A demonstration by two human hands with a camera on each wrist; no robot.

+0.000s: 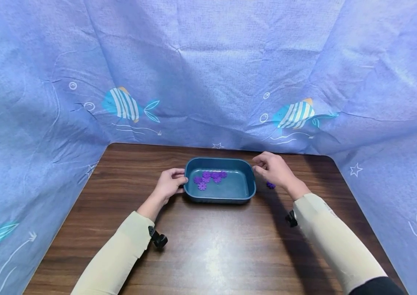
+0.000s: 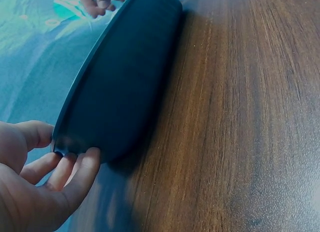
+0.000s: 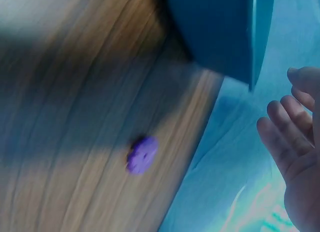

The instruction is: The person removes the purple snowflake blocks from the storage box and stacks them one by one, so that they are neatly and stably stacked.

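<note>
- Cream sleeves [image 1: 116, 250] nearest the head camera, reaching over the brown table [image 1: 208, 241] from the lower corners.
- Toward the far edge of the table: dark blue-green tray [image 1: 219, 200], apparently resting flat, between both hands.
- On the tray's left end: left hand [image 1: 167, 184], pinching the rim, thumb at the inner side, fingers bent against the outer wall.
- Just beyond the opposite end: right hand [image 1: 276, 170], fingers loosely bent, thumb apart, nothing seen in its grasp.
- Inside the tray, mostly in the left half: clustered purple discs [image 1: 206, 180], notched like gears, some overlapping.
- On the table right of the tray, below the right hand: loose disc [image 3: 142, 155], apart from the tray wall.
- Probably light, stiff plastic in each disc; smooth-faced, so perhaps a little slippery, hardly fragile; best taken by the notched edge between thumb and fingertip.
- Likely rigid and fairly light, the tray; easiest to steady at a short end.
- Long axis of the tray running left to right, roughly along the table's far edge.
- Round outline on the loose disc, hence no pointing end; cannot tell whether perfectly flat, owing to blur.
</note>
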